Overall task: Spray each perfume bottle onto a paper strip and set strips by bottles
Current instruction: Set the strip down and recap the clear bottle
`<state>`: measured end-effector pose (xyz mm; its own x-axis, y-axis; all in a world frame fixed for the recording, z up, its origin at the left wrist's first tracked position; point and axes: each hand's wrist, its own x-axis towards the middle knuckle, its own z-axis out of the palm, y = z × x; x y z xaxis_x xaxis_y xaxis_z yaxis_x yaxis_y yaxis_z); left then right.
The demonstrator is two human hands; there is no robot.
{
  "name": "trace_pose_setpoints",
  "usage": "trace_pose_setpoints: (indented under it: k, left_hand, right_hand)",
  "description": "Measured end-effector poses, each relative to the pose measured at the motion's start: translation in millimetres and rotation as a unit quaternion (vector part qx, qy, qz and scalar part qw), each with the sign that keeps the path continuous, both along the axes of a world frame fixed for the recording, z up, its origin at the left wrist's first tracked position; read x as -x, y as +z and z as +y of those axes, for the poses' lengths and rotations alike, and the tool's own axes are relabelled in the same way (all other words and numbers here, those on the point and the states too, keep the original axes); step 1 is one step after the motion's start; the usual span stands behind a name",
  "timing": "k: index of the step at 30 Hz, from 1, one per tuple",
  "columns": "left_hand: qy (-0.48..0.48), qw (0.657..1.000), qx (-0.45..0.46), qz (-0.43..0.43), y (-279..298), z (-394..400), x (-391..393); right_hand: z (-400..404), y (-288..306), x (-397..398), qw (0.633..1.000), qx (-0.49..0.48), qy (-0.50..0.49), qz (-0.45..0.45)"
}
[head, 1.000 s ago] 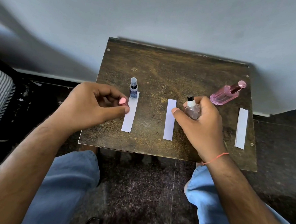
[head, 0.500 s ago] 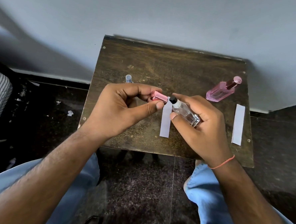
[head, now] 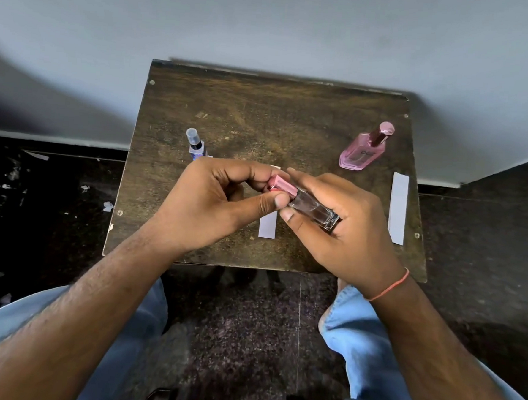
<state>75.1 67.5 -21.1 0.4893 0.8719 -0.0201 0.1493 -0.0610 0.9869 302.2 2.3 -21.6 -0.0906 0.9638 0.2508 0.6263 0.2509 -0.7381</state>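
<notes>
Right hand (head: pixel 341 232) grips the clear bottle (head: pixel 313 209); left hand (head: pixel 222 203) pinches its pink cap (head: pixel 283 186) above the tabletop (head: pixel 262 113).

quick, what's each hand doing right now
Left hand: closed, pinching the pink cap at the bottle's top.
Right hand: closed, holding the clear bottle.

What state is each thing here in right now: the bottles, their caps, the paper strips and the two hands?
Clear bottle: tilted, held in right hand.
Pink cap: at the clear bottle's neck, pinched by left hand.
Blue bottle: upright, capped.
Pink bottle: standing, capped.
Middle strip: flat, partly hidden.
Right strip: flat on the table.
</notes>
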Motion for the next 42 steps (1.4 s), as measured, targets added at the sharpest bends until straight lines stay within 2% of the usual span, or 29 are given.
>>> trace_pose_setpoints:
  k: [10,17,21,25,29,32,38,42]
  left_hand:
    - [-0.033,0.999,-0.005,0.016,3.7,-3.6,-7.8]
    - [-0.045,0.998,0.039,-0.017,0.7,0.5,-5.3]
    - [-0.054,0.997,0.052,-0.021,0.3,-0.6,-3.9]
    - [-0.068,0.996,0.056,-0.017,3.8,-1.2,-4.7]
    - [-0.068,0.995,0.067,-0.021,6.2,2.7,0.1]
    - [-0.054,0.996,0.075,-0.007,5.6,5.3,3.2]
    - [-0.047,0.997,0.061,0.004,2.5,2.5,10.7]
    - [-0.029,0.999,0.020,0.027,3.3,0.4,15.0]
  right_hand:
    - [-2.8,-0.6,0.4,1.000,0.016,0.001,0.015]
    - [-0.3,3.3,5.1,0.983,0.125,0.019,0.135]
    - [2.2,2.6,5.9,0.946,0.210,0.013,0.245]
    - [6.9,-0.7,7.3,0.916,0.238,0.010,0.321]
    - [9.8,-1.6,9.7,0.869,0.275,0.025,0.411]
    - [14.3,-3.2,11.1,0.843,0.306,0.019,0.442]
    - [14.4,-2.7,15.7,0.855,0.294,0.016,0.427]
    - [12.4,-4.4,15.7,0.914,0.231,0.014,0.333]
